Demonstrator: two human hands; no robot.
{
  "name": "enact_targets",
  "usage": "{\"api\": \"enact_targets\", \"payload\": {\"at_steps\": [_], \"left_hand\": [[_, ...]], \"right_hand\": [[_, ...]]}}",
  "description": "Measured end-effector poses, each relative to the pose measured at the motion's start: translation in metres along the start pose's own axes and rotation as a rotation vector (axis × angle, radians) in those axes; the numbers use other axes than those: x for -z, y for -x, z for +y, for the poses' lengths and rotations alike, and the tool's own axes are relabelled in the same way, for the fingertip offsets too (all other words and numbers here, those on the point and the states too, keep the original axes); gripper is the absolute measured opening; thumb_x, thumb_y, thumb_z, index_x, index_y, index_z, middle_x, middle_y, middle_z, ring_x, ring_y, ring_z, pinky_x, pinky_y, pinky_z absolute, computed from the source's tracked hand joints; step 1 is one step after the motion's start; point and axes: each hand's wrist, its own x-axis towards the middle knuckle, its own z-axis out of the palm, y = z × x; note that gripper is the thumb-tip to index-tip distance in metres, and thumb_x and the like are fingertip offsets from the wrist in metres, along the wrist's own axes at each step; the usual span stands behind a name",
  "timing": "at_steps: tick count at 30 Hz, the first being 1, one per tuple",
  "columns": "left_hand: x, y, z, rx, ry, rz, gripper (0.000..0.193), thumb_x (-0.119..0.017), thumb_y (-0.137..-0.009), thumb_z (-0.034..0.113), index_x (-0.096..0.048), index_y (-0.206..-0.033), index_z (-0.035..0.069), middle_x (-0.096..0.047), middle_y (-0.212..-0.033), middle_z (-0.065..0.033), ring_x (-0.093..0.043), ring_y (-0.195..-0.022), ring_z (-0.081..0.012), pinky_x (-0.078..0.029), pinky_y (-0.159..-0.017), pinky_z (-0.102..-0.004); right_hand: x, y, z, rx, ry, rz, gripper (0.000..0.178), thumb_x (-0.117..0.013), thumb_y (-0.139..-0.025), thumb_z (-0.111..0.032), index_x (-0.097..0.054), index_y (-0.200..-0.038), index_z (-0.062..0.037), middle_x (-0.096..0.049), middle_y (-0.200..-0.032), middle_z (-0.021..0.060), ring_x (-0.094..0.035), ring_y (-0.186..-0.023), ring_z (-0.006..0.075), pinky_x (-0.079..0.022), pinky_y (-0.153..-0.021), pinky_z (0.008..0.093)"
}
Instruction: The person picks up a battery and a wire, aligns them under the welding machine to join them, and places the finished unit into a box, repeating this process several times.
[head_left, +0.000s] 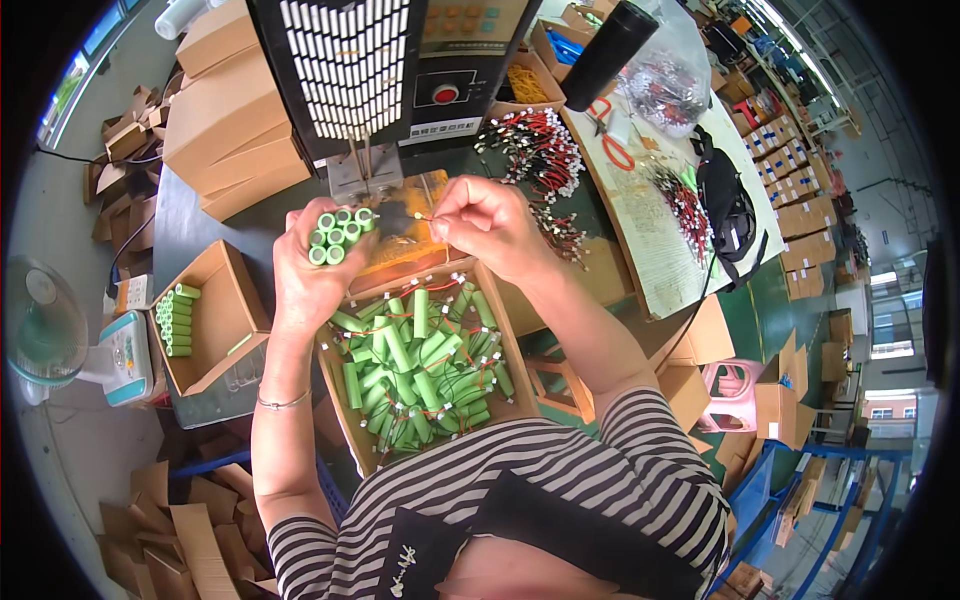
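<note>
My left hand (298,268) is wrapped round a bundle of several green cylindrical battery cells (336,237), their round ends turned up. My right hand (490,222) pinches a thin wire lead (426,217) between thumb and fingertips, just right of the cells. Both hands are in front of the metal electrodes (362,165) of a black spot welding machine (440,60). Beneath them lies an orange-brown work plate (400,258). Close to my body, an open cardboard box (512,362) holds a heap of green cells (395,345) with wire leads attached.
At left, another cardboard box (240,290) holds stacked green cells (178,325), beside a fan (45,310). Bundles of red and black leads (545,150) lie right of the machine. Red-handled scissors (612,140) and a black bag (728,205) rest on the right-hand table (665,265).
</note>
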Motion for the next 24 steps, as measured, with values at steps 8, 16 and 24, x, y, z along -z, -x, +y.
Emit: {"api": "enact_targets", "payload": {"at_steps": [8,16,24], "left_hand": [[-0.004,-0.016,-0.010,-0.058,-0.021,-0.010,0.028,-0.073,-0.067,0.016,-0.059,-0.089,0.004,-0.060,-0.075,-0.0126,-0.051,-0.077,-0.0271,-0.045,-0.073,-0.0359],[-0.004,-0.019,-0.005,-0.079,-0.024,-0.027,0.030,-0.073,-0.067,0.014,-0.060,-0.092,0.004,-0.061,-0.079,-0.0134,-0.053,-0.078,-0.0257,-0.046,-0.074,-0.0348],[-0.004,-0.019,-0.005,-0.094,-0.036,-0.036,0.031,-0.073,-0.067,0.013,-0.060,-0.093,0.004,-0.061,-0.078,-0.0132,-0.053,-0.076,-0.0255,-0.047,-0.074,-0.0342]], "right_hand": [[-0.005,-0.007,0.009,0.034,0.029,0.080,0.007,-0.057,-0.079,0.007,-0.053,-0.077,0.0021,-0.056,-0.078,0.0060,-0.052,-0.068,0.0072,-0.042,-0.058,0.0203],[-0.008,-0.008,0.011,0.039,0.012,0.147,0.008,-0.056,-0.077,0.008,-0.052,-0.074,0.0020,-0.056,-0.075,0.0060,-0.051,-0.062,0.0061,-0.041,-0.054,0.0194],[-0.007,-0.008,0.012,0.021,-0.017,0.137,0.009,-0.057,-0.078,0.008,-0.052,-0.074,0.0019,-0.056,-0.074,0.0054,-0.050,-0.061,0.0056,-0.041,-0.053,0.0192]]}}
